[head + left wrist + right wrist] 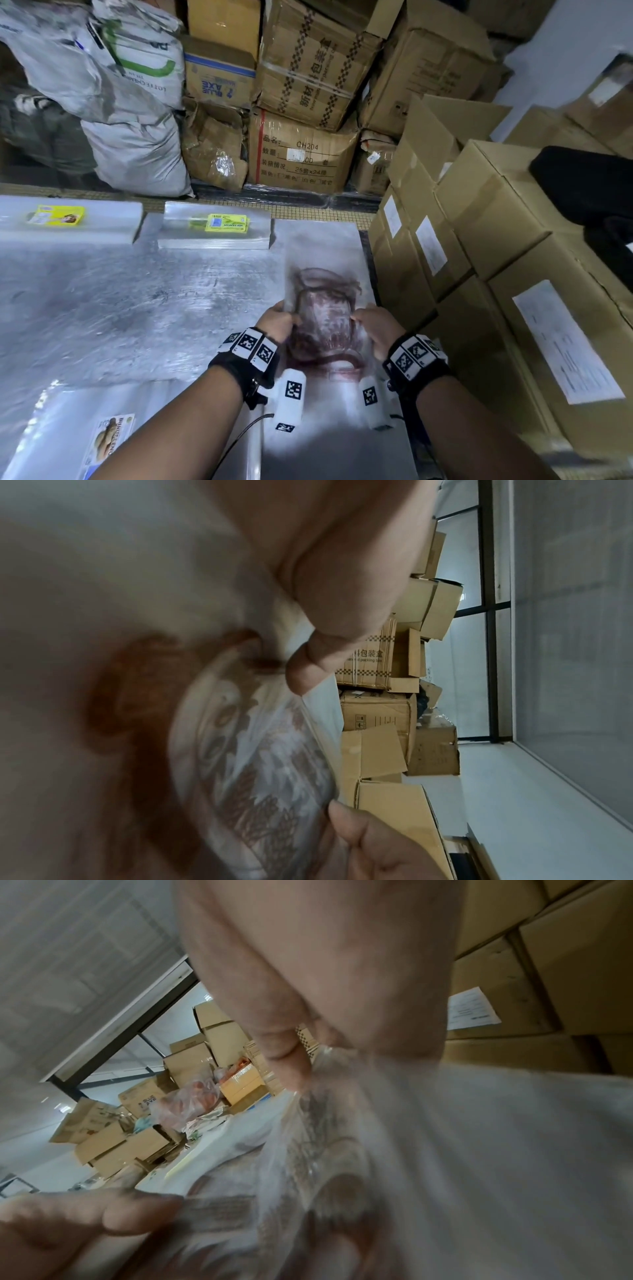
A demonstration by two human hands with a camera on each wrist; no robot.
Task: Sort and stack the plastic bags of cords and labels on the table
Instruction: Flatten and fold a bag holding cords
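A clear plastic bag (323, 260) holding dark red cords and a printed label (325, 318) lies lengthwise at the right side of the table, motion-blurred. My left hand (279, 322) pinches its left edge and my right hand (373, 330) pinches its right edge, both near the cords. In the left wrist view the bag (253, 750) sits between thumb and fingers; the right wrist view shows the bag (342, 1137) bunched under the fingers. Two stacks of bags with yellow labels (68, 219) (215, 226) lie along the table's far edge. Another bag with a label (113, 438) lies near left.
The metal table (137, 308) is wrapped in film. Cardboard boxes (513, 222) are stacked tight against its right side, with a black object (589, 185) on top. More boxes (301, 150) and white sacks (130, 102) stand behind the table.
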